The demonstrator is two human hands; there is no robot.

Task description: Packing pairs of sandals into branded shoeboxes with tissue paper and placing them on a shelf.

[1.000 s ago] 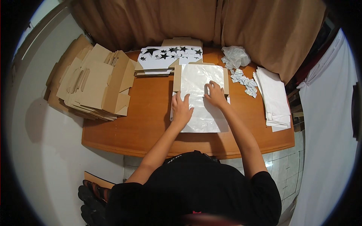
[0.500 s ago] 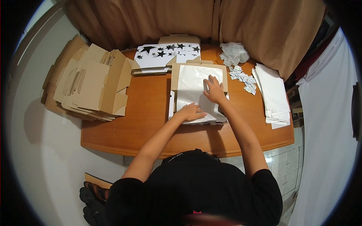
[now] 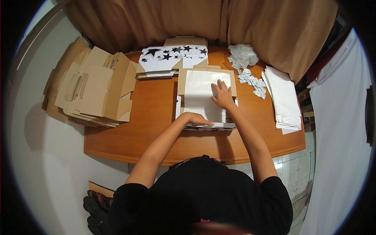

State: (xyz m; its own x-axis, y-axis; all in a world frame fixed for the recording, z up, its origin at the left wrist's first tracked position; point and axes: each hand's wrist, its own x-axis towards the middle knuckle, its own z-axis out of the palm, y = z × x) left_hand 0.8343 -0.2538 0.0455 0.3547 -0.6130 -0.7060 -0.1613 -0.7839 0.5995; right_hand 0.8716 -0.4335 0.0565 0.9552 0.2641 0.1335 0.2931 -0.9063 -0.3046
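Note:
An open cardboard box (image 3: pixel 181 84) stands at the middle of the table, its lid raised at the far side and its outside printed white with black stars. A white paper sheet (image 3: pixel 197 98) lines the lid and runs down into the box. My right hand (image 3: pixel 222 97) lies on the sheet toward the right, its fingers spread. At the near wall rests my left hand (image 3: pixel 194 118), with fingers stretched to the right along the rim; some fingertips are hard to make out. Neither hand grips anything that I can see.
Stacked flat brown cardboard boxes (image 3: pixel 92 88) stand at the left. Star-printed flat boxes (image 3: pixel 160 60) lie behind the open box. At the right are a clear plastic bag (image 3: pixel 243 55), several small white packets (image 3: pixel 254 83) and a pile of white paper (image 3: pixel 284 96).
The near part of the sheet, which lay over the front wall, has gone down into the box, and the front rim shows. My left hand has shifted slightly nearer; my right hand has barely moved.

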